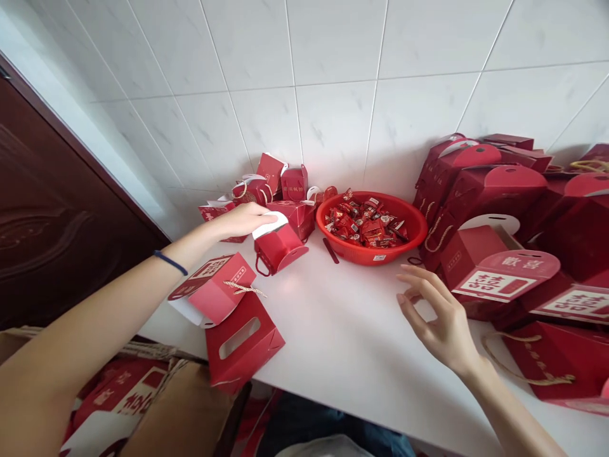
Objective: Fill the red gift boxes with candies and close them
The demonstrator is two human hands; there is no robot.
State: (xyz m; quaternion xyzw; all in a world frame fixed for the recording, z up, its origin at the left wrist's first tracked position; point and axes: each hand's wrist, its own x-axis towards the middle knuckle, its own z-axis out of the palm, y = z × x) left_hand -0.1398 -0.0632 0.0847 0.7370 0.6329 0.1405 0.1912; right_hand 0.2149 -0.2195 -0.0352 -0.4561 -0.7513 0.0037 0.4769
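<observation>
My left hand (250,220), with a dark band on the wrist, grips the white inner side of a flap on a small red gift box (280,251). Its fingertips are partly hidden by the flap. The box rests tilted on the white table (328,330), among other red boxes. Over the right part of the table hovers my right hand (435,317), fingers loosely curved and apart, holding nothing. Nearest to it is a red plastic basin (380,255) full of small red-wrapped sweets (364,221).
Many red gift boxes (495,190) crowd the table's right side. Two more boxes, one with a rope handle (242,289) and one with an oval window (238,355), lie at the left front. Below is an open cardboard carton (166,412). A tiled wall (333,120) stands behind.
</observation>
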